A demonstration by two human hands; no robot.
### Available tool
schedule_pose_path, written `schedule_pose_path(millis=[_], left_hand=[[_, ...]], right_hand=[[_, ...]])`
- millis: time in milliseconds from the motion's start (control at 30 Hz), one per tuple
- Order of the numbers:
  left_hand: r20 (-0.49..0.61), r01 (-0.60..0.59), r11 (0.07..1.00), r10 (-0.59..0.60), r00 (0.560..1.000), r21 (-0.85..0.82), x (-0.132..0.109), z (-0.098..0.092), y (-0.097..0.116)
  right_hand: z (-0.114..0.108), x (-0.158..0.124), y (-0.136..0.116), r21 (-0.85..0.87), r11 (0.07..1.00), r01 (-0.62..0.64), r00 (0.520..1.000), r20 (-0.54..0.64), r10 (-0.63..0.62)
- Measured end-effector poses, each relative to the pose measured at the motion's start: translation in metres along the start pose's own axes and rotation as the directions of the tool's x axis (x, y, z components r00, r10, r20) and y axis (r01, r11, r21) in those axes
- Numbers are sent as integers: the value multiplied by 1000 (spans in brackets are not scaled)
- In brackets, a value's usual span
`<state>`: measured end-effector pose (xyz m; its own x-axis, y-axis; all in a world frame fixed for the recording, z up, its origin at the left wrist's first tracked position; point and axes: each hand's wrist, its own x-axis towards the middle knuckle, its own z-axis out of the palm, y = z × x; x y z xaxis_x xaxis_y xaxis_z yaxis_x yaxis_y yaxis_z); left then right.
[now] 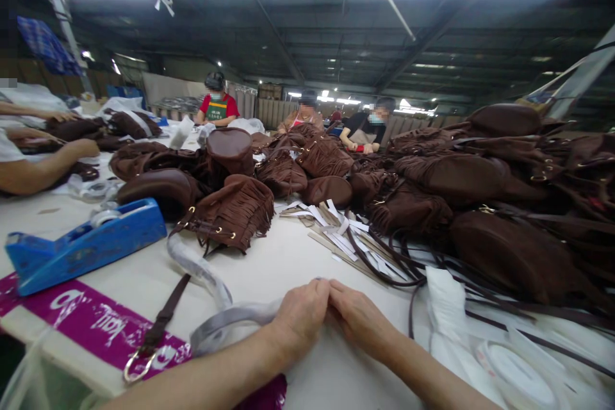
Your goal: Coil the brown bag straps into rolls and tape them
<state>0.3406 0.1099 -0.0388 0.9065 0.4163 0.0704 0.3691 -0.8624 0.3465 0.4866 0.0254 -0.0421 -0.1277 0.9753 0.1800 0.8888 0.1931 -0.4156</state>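
My left hand [302, 312] and my right hand [359, 315] meet at the fingertips above the white table, low in the middle of the view. A long strap wrapped in thin whitish film [235, 319] runs into my left hand, whose fingers are closed around it. It curves back towards a brown fringed bag [243, 213] lying on its side. My right fingers are pinched together against the left ones; whatever is between them is hidden. To the left, a dark strap end [166, 314] with a metal clasp [139, 365] lies on a purple printed strip [108, 323].
A blue tape dispenser [89, 240] stands on the left. Brown bags [461, 179] are heaped at the back and right. Paper strips [343, 237], dark straps [413, 269], white wrapping [444, 307] and a white roll [516, 371] lie nearby. Co-workers [218, 106] work around the table.
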Motion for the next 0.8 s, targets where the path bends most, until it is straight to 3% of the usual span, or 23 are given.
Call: schedule_pose_path(millis=[67,133,200,300,400,500,567,633,700,800], left_hand=[[61,-151,988,149,987,29,0,-11,-11],[138,-300,952,289,947,62,1,-23,-23],[150,-335,939,322,935,77,2,-26,-26],[21,-155,987,154,988,44,2,-12,-10],[-61,-16,999,13,998,-38,-2,4,8],[-2,-83,996,83,997,28,-8,-2,11],[88,-171,975,160,983,139,-9,-14,6],[144,-214,958,188,972,193,-8,-23,5],[109,-158,972,141,984,171,-5,-21,10],[11,53,991,-54,998,123,-2,-7,29]], right_hand=[[-5,-2,7,68,989,134,990,31,-137],[-12,-2,13,80,965,248,965,70,-254],[-16,-1,16,28,962,272,956,104,-273],[-11,1,8,-69,988,140,987,88,-134],[-4,-3,0,0,1000,-6,1000,-13,6],[-8,-9,3,74,993,89,996,-6,-89],[-15,-12,10,67,977,201,975,79,-206],[-20,-11,13,28,969,247,958,143,-248],[-19,-10,12,-11,980,198,972,130,-195],[-12,-10,4,61,996,58,998,18,-60]])
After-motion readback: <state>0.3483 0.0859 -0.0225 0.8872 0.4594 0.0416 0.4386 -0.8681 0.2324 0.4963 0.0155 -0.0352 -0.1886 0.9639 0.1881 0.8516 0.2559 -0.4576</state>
